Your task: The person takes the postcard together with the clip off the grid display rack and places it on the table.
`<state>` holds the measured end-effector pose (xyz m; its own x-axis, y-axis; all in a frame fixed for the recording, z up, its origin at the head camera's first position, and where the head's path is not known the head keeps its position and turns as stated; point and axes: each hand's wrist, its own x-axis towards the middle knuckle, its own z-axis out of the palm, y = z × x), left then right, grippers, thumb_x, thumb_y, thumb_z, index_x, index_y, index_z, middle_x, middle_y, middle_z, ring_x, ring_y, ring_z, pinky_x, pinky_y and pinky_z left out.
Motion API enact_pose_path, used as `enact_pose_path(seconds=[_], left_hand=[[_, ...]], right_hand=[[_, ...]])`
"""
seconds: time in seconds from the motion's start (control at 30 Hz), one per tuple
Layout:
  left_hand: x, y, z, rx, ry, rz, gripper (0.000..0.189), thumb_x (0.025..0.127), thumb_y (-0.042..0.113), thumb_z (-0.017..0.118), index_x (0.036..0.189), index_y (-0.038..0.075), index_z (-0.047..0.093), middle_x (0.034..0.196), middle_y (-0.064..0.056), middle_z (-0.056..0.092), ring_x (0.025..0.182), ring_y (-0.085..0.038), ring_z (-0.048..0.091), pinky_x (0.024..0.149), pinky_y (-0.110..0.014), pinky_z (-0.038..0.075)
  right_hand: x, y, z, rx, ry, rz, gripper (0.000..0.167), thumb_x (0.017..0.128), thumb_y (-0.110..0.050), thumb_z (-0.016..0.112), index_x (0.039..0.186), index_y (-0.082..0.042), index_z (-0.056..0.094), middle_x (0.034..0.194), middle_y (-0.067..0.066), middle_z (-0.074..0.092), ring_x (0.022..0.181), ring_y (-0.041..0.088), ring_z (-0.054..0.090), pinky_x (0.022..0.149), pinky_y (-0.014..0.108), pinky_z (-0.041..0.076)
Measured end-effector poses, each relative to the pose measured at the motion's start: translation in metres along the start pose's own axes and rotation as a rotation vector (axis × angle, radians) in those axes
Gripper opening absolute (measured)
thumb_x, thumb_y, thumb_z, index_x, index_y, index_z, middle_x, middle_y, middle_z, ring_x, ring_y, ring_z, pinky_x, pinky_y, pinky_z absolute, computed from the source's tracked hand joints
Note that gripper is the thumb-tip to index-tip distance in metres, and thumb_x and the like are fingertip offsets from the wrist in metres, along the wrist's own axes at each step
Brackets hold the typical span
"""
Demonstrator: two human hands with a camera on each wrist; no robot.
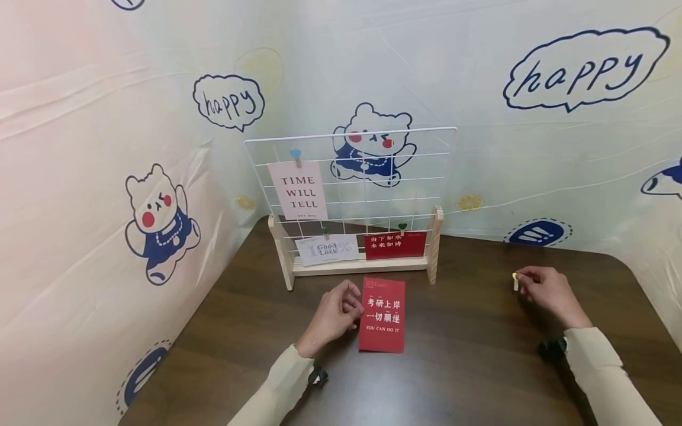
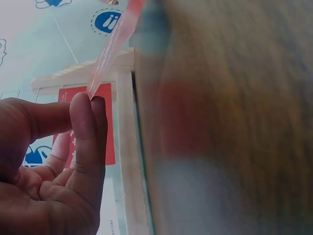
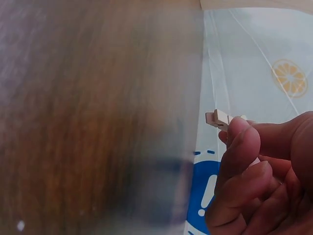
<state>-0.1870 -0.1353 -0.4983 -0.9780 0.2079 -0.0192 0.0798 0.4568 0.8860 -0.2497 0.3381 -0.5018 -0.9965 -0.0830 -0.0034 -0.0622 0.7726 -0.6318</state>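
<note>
Only the head view shows the pinched card (image 1: 382,318) face-on

The left hand (image 1: 335,312) pinches a red card (image 1: 382,342) by its left edge. Beyond that hand stands a wire rack (image 1: 383,265) bearing three cards (image 1: 296,200); well to its right, the right hand (image 1: 551,291) pinches a clip (image 1: 515,284).

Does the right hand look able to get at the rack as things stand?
Probably yes: the right hand pinches a small clip, and nothing visible stands on the table between it and the rack.
</note>
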Motion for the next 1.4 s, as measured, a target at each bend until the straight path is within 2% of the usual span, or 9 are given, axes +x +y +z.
enact_pose_path(seconds=[0.13, 0.3, 0.53, 0.97, 1.4], left_hand=[[-0.003, -0.004, -0.001, 0.025, -0.017, -0.016, 0.023, 0.094, 0.001, 0.072, 0.112, 0.005, 0.057, 0.091, -0.012, 0.072, 0.069, -0.022, 0.070, 0.056, -0.031, 0.061], [-0.003, -0.007, -0.002, 0.059, -0.037, -0.028, 0.023, 0.095, 0.004, 0.072, 0.112, 0.008, 0.058, 0.091, -0.009, 0.073, 0.068, -0.017, 0.068, 0.057, -0.028, 0.061], [-0.002, -0.011, -0.002, 0.084, -0.053, -0.031, 0.022, 0.095, 0.003, 0.071, 0.113, 0.005, 0.058, 0.089, -0.008, 0.074, 0.066, -0.015, 0.068, 0.056, -0.027, 0.060], [-0.001, -0.013, -0.007, 0.136, -0.094, -0.066, 0.023, 0.094, 0.005, 0.073, 0.112, 0.005, 0.058, 0.082, -0.004, 0.071, 0.064, -0.013, 0.064, 0.060, -0.028, 0.059], [0.000, -0.018, -0.012, 0.174, -0.139, -0.074, 0.021, 0.093, 0.001, 0.071, 0.109, 0.006, 0.059, 0.076, -0.003, 0.068, 0.061, -0.013, 0.062, 0.056, -0.028, 0.057]], right_hand=[[0.000, 0.005, 0.001, 0.010, -0.032, 0.029, 0.031, 0.109, -0.018, 0.052, 0.116, 0.008, 0.067, 0.079, 0.006, 0.070, 0.062, 0.010, 0.060, 0.056, 0.026, 0.049], [0.000, 0.009, 0.001, 0.006, -0.029, 0.024, 0.030, 0.108, -0.015, 0.052, 0.115, 0.010, 0.067, 0.080, 0.006, 0.071, 0.062, 0.009, 0.060, 0.055, 0.026, 0.050], [0.001, 0.012, 0.002, -0.007, -0.041, 0.037, 0.029, 0.107, -0.013, 0.052, 0.114, 0.010, 0.067, 0.079, 0.005, 0.070, 0.062, 0.010, 0.060, 0.054, 0.026, 0.050], [0.003, 0.015, 0.001, -0.012, -0.064, 0.074, 0.028, 0.106, -0.012, 0.052, 0.114, 0.011, 0.066, 0.080, 0.005, 0.070, 0.063, 0.010, 0.060, 0.053, 0.027, 0.051], [0.005, 0.018, -0.005, -0.018, -0.095, 0.104, 0.029, 0.106, -0.010, 0.049, 0.114, 0.013, 0.065, 0.080, 0.005, 0.070, 0.065, 0.012, 0.060, 0.052, 0.028, 0.052]])
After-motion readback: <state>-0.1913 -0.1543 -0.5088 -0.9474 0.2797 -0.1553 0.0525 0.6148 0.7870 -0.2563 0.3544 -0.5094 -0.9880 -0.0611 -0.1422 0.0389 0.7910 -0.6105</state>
